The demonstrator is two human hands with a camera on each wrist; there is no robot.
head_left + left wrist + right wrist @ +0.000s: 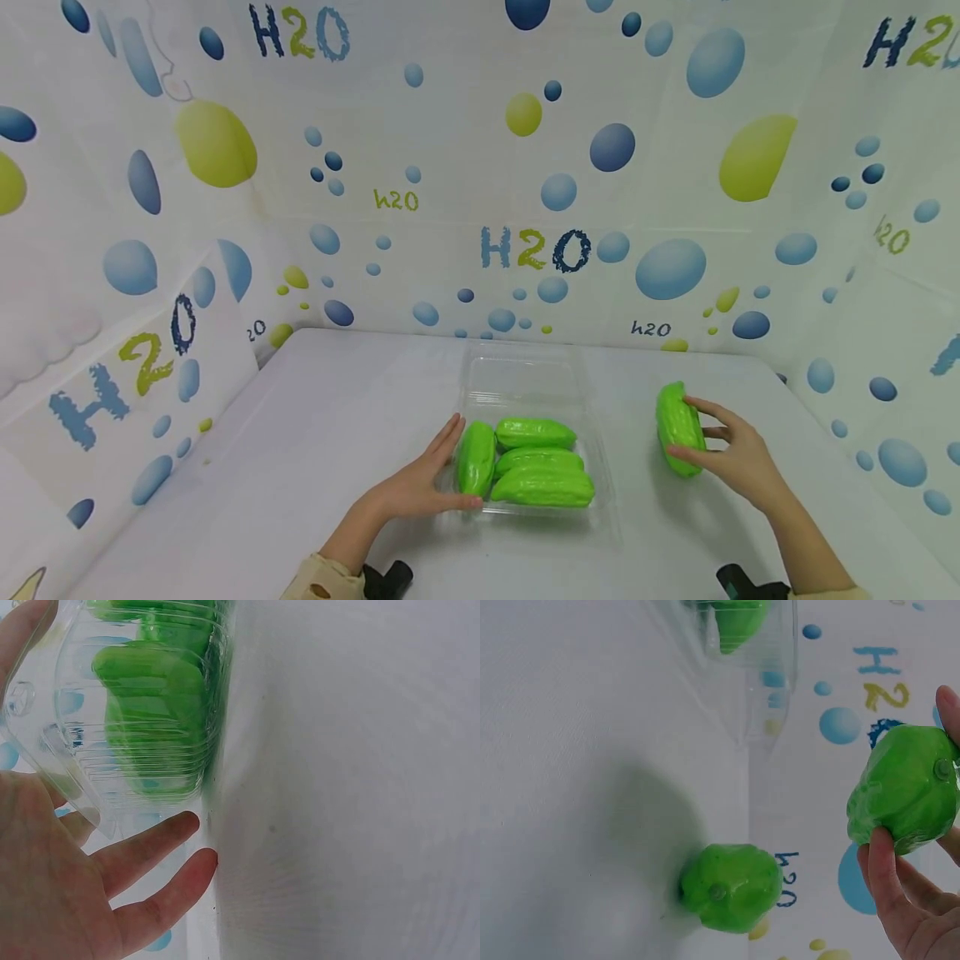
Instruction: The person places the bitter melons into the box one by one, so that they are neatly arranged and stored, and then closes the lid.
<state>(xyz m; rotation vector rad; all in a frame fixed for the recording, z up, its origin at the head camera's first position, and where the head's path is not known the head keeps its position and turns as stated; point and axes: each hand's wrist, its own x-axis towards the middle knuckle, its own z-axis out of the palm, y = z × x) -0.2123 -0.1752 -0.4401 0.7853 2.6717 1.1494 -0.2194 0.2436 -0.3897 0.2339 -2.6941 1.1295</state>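
A clear plastic clamshell box (600,475) lies on the table with several green, ridged bitter melons inside, one bitter melon (476,458) upright at its left and others crosswise, such as the front one (543,487). My left hand (420,482) touches the box's left side, thumb at the front edge, fingers spread and fairly straight. To the right of the box, my right hand (738,462) holds another bitter melon (678,429) between thumb and fingers, above the table. The right wrist view shows one more bitter melon (731,887) on the tabletop, apart from the held bitter melon (907,787).
The box's transparent lid (521,375) lies folded back behind it. A white tabletop (337,375) meets a patterned wall sheet (450,150) with blue and green dots. Dark wrist devices, such as the left one (387,579), show at the lower edge.
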